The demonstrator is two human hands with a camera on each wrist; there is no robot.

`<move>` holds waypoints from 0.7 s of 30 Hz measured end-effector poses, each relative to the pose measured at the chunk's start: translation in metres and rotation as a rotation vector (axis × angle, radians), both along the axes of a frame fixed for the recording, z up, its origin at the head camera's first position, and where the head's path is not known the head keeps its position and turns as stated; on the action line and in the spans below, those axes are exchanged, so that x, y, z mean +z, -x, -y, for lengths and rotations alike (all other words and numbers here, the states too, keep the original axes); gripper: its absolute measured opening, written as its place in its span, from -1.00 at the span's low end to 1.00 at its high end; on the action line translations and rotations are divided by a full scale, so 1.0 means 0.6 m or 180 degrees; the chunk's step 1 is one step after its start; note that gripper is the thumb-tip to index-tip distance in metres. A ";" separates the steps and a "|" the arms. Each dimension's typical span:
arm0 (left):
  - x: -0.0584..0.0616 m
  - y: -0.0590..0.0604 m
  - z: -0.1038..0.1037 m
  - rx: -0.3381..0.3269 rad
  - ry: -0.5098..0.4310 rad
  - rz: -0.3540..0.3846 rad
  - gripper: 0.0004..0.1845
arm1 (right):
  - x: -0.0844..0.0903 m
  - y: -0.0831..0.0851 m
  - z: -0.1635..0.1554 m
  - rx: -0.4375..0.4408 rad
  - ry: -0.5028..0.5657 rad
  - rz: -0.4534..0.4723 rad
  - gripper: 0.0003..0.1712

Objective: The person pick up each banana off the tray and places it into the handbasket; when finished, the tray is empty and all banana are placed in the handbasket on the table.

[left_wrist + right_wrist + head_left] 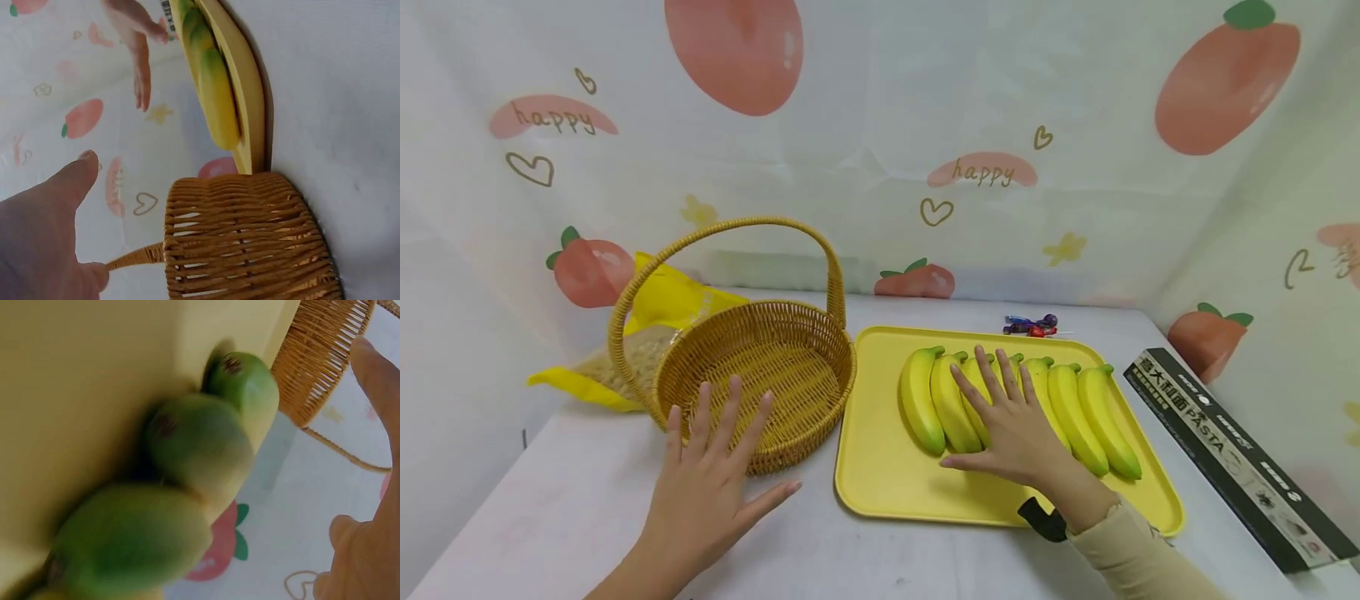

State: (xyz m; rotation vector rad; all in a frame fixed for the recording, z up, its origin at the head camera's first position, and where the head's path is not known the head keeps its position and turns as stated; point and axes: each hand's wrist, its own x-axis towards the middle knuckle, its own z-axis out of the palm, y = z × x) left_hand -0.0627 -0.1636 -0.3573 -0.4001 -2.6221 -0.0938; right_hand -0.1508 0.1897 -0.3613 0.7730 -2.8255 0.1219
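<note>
Right sleeve: beige cloth, cuff slightly creased, ending just short of the wrist; small dark detail near cuff, too small to read.
Strap: black, curved, below right wrist, by the tray's near edge, toward its near right corner.
Left hand: slim, tapering fingers; wrist and visible forearm bare.
Right hand: bare, fingers likewise slim.

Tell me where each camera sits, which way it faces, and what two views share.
Head: on the head, looking forward and down at the basket, tray and bananas; left hand and right hand both show.
Left wrist: on that wrist, picture turned sideways, facing the basket's side; part of the left hand shows, the right hand beyond.
Right wrist: on that wrist, close on the bananas' green ends; part of the right hand shows at the edge.
Both wrist views share basket, bananas and tray.
</note>
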 end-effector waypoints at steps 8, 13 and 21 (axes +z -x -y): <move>-0.019 -0.013 0.025 -0.0151 -0.0548 -0.0395 -0.05 | -0.010 0.014 0.056 -0.0013 0.0172 0.0252 0.27; -0.022 -0.010 0.047 0.0004 -0.0996 -0.1099 -0.06 | -0.012 0.024 0.085 -0.0065 0.0319 0.0250 0.25; -0.001 0.002 0.105 0.0599 -0.2324 0.0394 0.03 | -0.020 0.044 0.118 -0.0153 0.0421 0.0607 0.26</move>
